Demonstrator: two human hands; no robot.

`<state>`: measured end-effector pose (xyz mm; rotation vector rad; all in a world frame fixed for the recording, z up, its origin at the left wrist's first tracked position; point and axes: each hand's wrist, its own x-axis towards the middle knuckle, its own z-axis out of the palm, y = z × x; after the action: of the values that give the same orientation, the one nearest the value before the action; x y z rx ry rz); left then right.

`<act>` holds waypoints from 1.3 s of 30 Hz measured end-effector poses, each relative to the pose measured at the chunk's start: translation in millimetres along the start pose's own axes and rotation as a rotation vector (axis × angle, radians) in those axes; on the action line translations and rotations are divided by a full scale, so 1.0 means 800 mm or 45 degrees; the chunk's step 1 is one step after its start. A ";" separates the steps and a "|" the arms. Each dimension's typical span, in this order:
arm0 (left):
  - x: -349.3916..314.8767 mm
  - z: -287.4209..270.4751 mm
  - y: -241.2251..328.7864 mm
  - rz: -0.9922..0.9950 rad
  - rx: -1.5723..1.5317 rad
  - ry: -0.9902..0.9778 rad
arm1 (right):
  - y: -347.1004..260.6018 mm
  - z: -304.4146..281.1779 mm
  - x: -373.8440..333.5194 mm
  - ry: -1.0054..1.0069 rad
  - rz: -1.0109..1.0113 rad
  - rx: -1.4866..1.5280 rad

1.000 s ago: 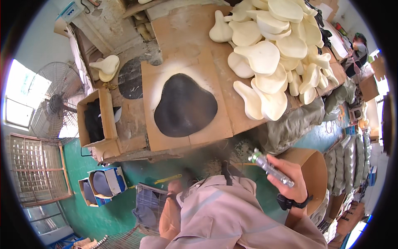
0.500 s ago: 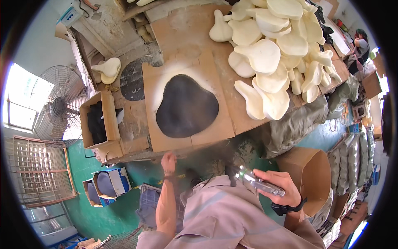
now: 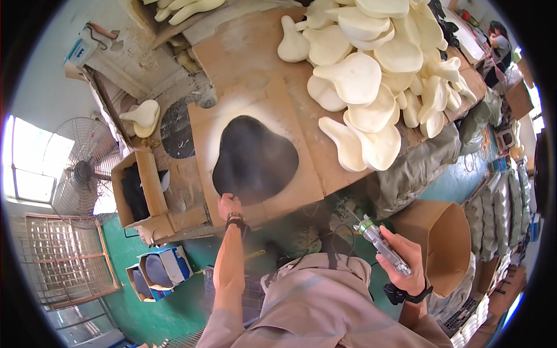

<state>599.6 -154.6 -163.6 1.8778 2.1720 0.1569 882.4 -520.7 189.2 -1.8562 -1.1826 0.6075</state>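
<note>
A black, rounded-triangular seat cover (image 3: pixel 255 159) lies on a cardboard sheet (image 3: pixel 310 184), with pale overspray around its far edges. My left hand (image 3: pixel 230 209) reaches over the near edge of the table, its fingers closed at the cover's near left rim; the fingertips are partly hidden. Off the table at the right, my right hand (image 3: pixel 406 260) is wrapped around a metal spray gun (image 3: pixel 384 245) with a green ring near its nozzle. The gun's nozzle points up and left, toward the table.
Cream foam saddle pads (image 3: pixel 354 78) are heaped at the far right of the table. An open carton (image 3: pixel 155 182) of black pieces stands at its left end. A large cardboard box (image 3: pixel 449 246) is beside my right hand. Left lie a fan (image 3: pixel 84 169) and boxed dark pads (image 3: pixel 159 271).
My left hand has moved forward from the table's front edge to the black cover's rim. The right hand has turned the spray gun more upright. The view has shifted slightly.
</note>
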 end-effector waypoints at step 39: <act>-0.013 -0.308 0.087 0.537 -3.238 -0.440 | 0.051 0.017 0.080 -0.350 -0.299 0.122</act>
<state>601.1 -131.6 91.5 0.3777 0.0676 1.4470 920.5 -466.5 149.2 -1.5584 -1.4985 0.7879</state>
